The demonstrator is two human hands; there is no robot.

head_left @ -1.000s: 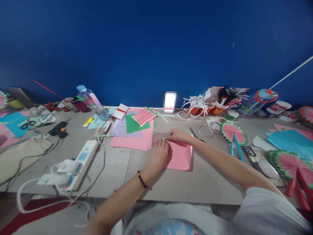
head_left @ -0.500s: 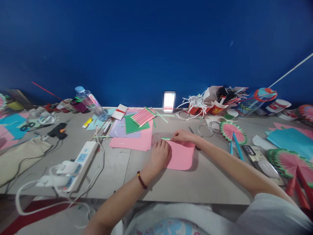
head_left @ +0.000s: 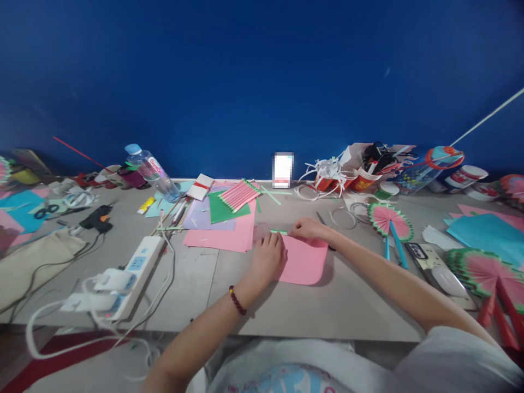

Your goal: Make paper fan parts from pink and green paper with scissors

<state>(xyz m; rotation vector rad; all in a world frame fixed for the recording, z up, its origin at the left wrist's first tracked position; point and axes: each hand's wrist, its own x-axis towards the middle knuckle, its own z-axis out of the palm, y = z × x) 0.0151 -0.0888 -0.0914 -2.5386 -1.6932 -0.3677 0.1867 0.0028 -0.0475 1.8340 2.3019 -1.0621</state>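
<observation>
A pink sheet of paper [head_left: 305, 265] with rounded near corners lies in front of me on the table. My left hand [head_left: 268, 254] is closed at its far left edge, fingers curled over the paper. At the far edge, my right hand [head_left: 307, 228] pinches the sheet with bent fingers; the fingertips are partly hidden. Between the two hands a thin green strip [head_left: 280, 233] runs along that far edge. Just beyond my left hand there is a faint, see-through patch that I cannot make out.
Left of the hands lie stacked pink sheets [head_left: 216, 239], a green sheet [head_left: 216, 207] and a pleated pink piece [head_left: 239, 195]. A power strip [head_left: 143, 262] with cables and a bottle [head_left: 155, 174] stand farther left. At right are a watermelon fan [head_left: 391, 221] and a phone [head_left: 426, 256].
Both hands stay at the far edge of the pink sheet. My right hand has shifted very slightly, and the sheet's right side with it. Everything else is the same.
</observation>
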